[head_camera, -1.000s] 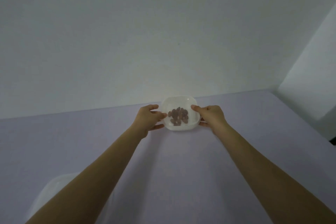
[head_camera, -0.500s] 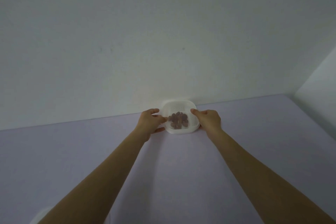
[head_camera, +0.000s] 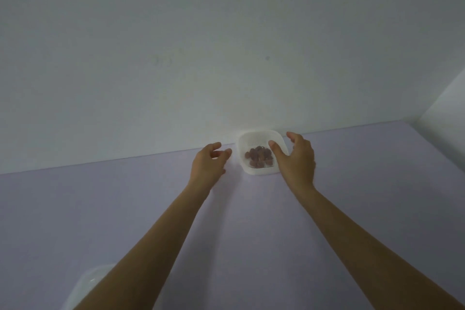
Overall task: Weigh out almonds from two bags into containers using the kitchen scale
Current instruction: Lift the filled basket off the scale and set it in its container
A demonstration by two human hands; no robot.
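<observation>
A small white plastic container (head_camera: 254, 171) stands at the far edge of the lilac table (head_camera: 100, 209), against the wall. It holds several brown almonds (head_camera: 259, 156). My left hand (head_camera: 208, 163) hovers just left of the container with relaxed, loosely curved fingers, clear of it and holding nothing. My right hand (head_camera: 297, 161) is at the container's right side, fingers spread and relaxed; its thumb lies over the rim, and I cannot tell if it touches. No scale or bag is in view.
Part of another white container (head_camera: 85, 287) shows at the bottom left, half hidden behind my left forearm. A plain white wall (head_camera: 226, 45) rises right behind the table, with a side wall (head_camera: 448, 138) at the far right.
Both hands held the container by its sides and slid it back to the wall. They have now let go, the left moving off to the left and the right opening.
</observation>
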